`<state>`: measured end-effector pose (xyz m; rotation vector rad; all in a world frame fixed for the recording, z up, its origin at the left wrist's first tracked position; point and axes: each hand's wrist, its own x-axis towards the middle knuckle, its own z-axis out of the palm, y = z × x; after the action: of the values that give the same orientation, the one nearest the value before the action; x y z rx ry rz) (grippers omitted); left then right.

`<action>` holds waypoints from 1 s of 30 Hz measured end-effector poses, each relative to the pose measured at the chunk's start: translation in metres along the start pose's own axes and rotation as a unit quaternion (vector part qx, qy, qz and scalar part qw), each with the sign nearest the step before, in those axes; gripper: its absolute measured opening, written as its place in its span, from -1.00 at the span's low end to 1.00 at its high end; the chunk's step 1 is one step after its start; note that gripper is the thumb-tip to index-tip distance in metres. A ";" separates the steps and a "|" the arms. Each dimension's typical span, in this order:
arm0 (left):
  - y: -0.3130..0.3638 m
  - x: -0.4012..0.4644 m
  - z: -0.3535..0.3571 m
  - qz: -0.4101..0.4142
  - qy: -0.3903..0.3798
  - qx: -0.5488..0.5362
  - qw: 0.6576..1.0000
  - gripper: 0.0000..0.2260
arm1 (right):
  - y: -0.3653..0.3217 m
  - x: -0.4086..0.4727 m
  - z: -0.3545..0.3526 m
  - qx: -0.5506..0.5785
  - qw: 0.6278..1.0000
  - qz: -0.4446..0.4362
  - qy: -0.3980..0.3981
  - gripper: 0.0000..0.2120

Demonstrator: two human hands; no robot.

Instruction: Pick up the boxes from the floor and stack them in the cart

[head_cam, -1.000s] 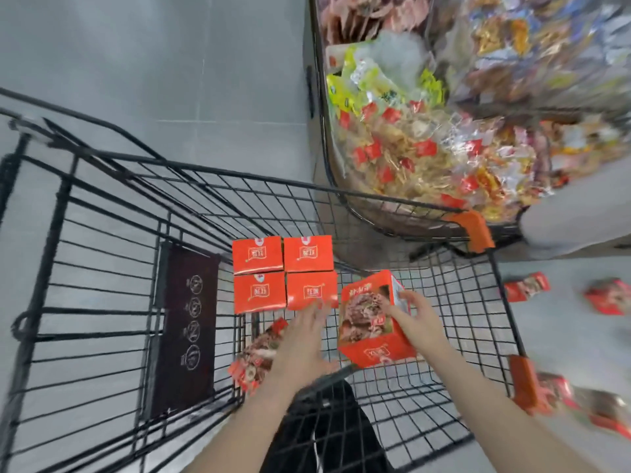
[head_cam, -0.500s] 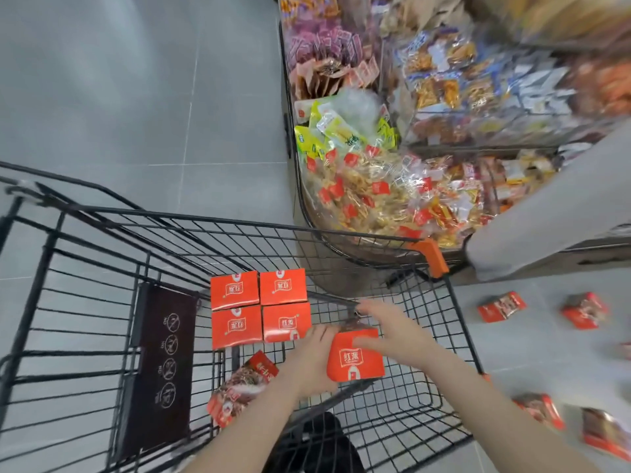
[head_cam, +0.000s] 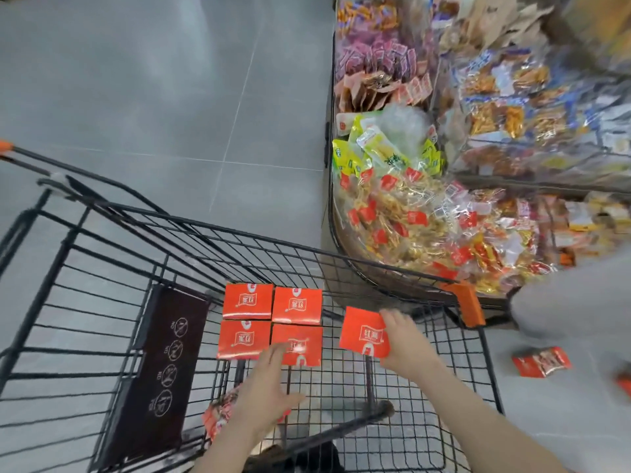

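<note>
- The step in hand looks like placing: the right hand (head_cam: 404, 339) grips an orange box (head_cam: 363, 331) by its right edge, fingers curled over the top, and holds it inside the black wire cart (head_cam: 102, 268).
- This box hangs just right of a block of four orange boxes (head_cam: 271, 322) set two by two near the middle of the cart, with a gap between them.
- The left hand (head_cam: 269, 387) is spread with straight fingers, its fingertips (head_cam: 278, 349) at the near edge of the block's near-right box, holding nothing.
- A fifth box (head_cam: 218, 413) lies lower at the near side, partly hidden by the left wrist.
- At least one box (head_cam: 541, 361) lies on the grey floor (head_cam: 136, 80) right of the cart.
- Next, I judge, the held box needs sliding left until flush with the block, then lowering squarely.
</note>
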<state>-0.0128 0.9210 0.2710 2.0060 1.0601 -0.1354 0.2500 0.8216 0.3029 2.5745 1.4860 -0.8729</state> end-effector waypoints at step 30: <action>-0.047 -0.030 0.012 0.028 -0.142 0.329 0.933 0.10 | -0.038 -0.039 0.079 -0.002 0.979 -0.180 0.091 -0.18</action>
<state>-0.0623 0.9065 0.2471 2.4994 0.8282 -0.8191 0.1685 0.7869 0.2643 2.4790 2.0470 -0.6705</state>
